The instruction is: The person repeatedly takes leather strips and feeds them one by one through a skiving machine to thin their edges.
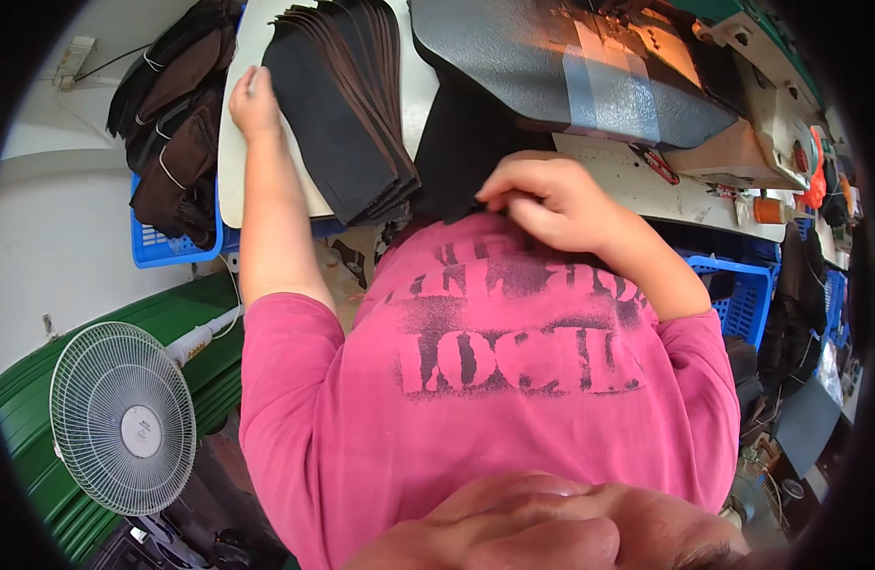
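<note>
A fanned stack of long black and brown fabric pieces lies on the white tabletop. My left hand is at the stack's left edge, its fingers curled in. Whatever they grip there is too small to make out. My right hand is bent in front of my chest, thumb and forefinger closed on the near edge of a black fabric piece. That piece hangs over the table's near edge toward my shirt. Its far part runs under the grey machine cover.
A sewing machine stands at the right, with red-handled snips nearby. At far left, tied dark bundles fill a blue basket. Another blue basket is at my right. A white fan stands lower left.
</note>
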{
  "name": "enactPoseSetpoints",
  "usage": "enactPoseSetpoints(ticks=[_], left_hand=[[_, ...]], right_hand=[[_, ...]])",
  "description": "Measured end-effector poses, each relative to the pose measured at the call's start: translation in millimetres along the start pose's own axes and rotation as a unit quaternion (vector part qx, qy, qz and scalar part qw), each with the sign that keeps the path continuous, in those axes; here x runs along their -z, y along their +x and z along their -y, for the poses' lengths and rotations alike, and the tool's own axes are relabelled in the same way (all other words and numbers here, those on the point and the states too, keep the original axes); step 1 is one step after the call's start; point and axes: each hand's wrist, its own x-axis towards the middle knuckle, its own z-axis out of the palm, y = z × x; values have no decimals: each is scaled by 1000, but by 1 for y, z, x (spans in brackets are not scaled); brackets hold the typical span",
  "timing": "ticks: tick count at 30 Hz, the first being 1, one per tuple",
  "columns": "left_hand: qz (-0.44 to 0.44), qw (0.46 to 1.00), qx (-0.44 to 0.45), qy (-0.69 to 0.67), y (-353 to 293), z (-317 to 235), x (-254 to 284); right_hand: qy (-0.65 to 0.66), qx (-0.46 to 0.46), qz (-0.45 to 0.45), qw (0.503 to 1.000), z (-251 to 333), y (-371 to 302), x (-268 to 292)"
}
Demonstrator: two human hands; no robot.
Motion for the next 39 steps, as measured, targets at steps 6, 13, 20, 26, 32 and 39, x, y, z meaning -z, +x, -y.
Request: enactPoseSetpoints(ticks=[6, 13, 20, 26, 32, 39], left_hand=[[181, 876, -448, -1, -128, -123, 12], [343, 825, -445, 65, -228, -165, -5], [326, 805, -489, 83, -235, -180, -6], [296, 801, -514, 81, -237, -209, 11], [501, 707, -472, -163, -219, -287, 52], [288, 851, -438, -32, -164, -295, -33]], right_hand=[[-276, 66, -103, 953, -35, -44, 13], [-371, 56, -58, 925, -39, -38, 5], [-437, 137, -20, 889, -52, -17, 15], [-118, 256, -130, 951, -13, -38, 12], [96, 244, -14, 965, 15, -57, 18], [70, 128, 88, 985, 22, -63, 7]])
